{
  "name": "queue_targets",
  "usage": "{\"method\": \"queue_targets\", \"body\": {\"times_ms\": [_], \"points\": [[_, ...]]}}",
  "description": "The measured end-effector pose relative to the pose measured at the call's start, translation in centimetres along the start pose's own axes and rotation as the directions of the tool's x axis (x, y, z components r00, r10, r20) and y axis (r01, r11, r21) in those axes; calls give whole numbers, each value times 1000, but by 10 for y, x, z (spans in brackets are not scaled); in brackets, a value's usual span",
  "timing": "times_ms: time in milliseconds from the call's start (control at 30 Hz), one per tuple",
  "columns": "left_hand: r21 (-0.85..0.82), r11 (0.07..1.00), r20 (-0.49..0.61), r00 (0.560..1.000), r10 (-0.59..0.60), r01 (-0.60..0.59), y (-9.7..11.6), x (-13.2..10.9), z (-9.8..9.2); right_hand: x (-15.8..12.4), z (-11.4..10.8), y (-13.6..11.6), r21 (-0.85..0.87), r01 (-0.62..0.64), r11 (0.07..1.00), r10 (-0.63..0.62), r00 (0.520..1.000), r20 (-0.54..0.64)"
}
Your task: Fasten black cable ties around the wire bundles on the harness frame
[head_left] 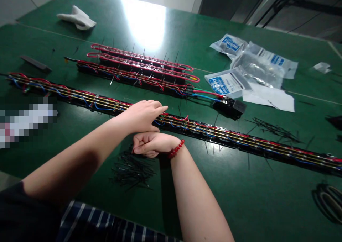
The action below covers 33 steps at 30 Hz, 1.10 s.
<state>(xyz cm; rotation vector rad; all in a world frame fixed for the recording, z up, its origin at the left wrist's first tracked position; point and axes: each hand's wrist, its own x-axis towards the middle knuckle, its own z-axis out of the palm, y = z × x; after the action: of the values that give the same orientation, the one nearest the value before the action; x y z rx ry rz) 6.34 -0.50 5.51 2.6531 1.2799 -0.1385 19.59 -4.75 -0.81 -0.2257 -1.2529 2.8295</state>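
Observation:
A long black strip (240, 137) wired with red, blue and yellow leads runs across the green table (240, 199) from far left to right edge. My left hand (144, 114) lies on the strip's middle, fingers stretched out and resting on the wires. My right hand (149, 144), with a red bead bracelet on the wrist, is crossed under the left arm. Its fingers are curled closed just above a pile of black cable ties (130, 171); what they hold is hidden.
Three shorter wired strips (139, 69) with upright tie ends lie behind, ending in a black connector (231, 106). Plastic bags (253, 71) sit at the right, more loose ties (272, 130) near them, a white glove (77, 18) far left, scissors (330, 201) at the right edge.

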Motion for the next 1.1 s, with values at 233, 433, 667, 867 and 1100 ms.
{"method": "queue_targets", "body": {"times_ms": [233, 433, 667, 867, 1100], "points": [[79, 997, 3, 1000, 13, -14, 7, 12, -4, -2, 3, -3, -22, 17, 1000, -18, 1000, -16], [18, 1000, -18, 1000, -12, 12, 5, 14, -2, -1, 2, -1, -20, 18, 1000, -18, 1000, -20], [-115, 993, -71, 996, -47, 39, 1, 7, 6, 0, 3, -2, -1, 12, 1000, -12, 1000, 11], [-181, 983, -99, 993, -57, 39, -2, 5, 14, 1, 0, -1, 0, -13, 1000, 13, 1000, 15], [-206, 978, -111, 993, -39, 15, -9, 9, 17, 1, -1, 0, -5, -5, 1000, 6, 1000, 25]]}}
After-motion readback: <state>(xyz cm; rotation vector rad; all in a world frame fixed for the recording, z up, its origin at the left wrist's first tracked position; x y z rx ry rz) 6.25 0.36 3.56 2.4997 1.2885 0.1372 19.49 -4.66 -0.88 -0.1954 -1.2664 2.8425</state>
